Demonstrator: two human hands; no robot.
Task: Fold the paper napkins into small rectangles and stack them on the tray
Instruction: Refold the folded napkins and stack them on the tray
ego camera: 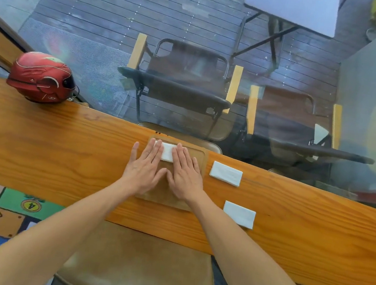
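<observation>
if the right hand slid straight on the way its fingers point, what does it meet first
Probably the far rim of the tray. The right hand lies flat on the folded napkin, fingers pointing away toward the window; beyond the rim only bare table shows.

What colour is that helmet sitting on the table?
Red, with thin pale stripes and a dark visor; the helmet shows in the head view.
</observation>
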